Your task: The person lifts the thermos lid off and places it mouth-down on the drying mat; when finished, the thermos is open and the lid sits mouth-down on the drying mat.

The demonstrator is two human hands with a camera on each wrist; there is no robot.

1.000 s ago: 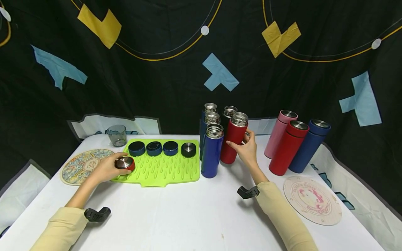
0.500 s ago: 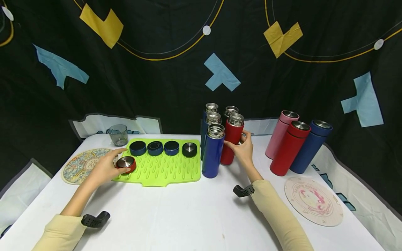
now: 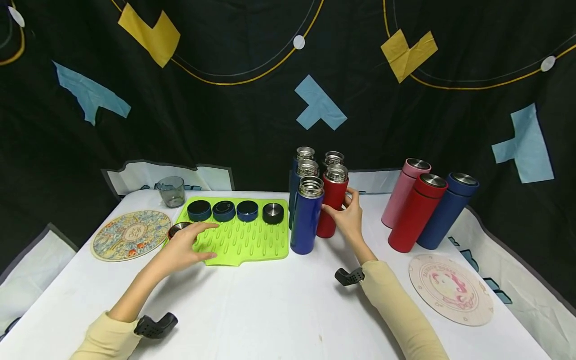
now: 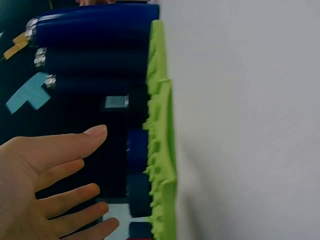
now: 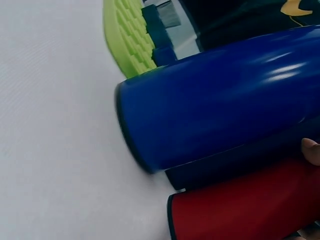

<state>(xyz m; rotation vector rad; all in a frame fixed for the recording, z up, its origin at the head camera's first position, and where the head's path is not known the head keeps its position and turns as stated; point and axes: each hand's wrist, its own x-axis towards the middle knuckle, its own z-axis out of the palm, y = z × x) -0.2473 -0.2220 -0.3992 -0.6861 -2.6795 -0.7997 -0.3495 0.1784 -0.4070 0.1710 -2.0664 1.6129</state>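
Observation:
Above the front left of the green drying mat (image 3: pixel 258 245), my left hand (image 3: pixel 182 250) hovers with its fingers spread and nothing in them. Partly hidden behind it, the red lid (image 3: pixel 178 229) with a steel top sits at the mat's left edge. Dark blue lids (image 3: pixel 199 211) and a black lid (image 3: pixel 272 214) line the mat's back. My right hand (image 3: pixel 351 220) holds an uncapped red thermos bottle (image 3: pixel 333 200), thumb on the near side and fingers round the right. That bottle stands upright beside a bright blue uncapped thermos (image 3: pixel 307 225), which fills much of the right wrist view.
More uncapped bottles (image 3: pixel 294 187) stand behind the blue one. To the right are capped pink (image 3: pixel 399 197), red (image 3: pixel 416 215) and blue (image 3: pixel 450 212) thermoses. Round mats lie at left (image 3: pixel 130 237) and right (image 3: pixel 450 290). A glass cup (image 3: pixel 171 192) stands at back left.
My left hand has let go of the red lid, leaving it on the mat, and moved right. The red bottle shifted slightly left in my right hand, closer to the other bottles.

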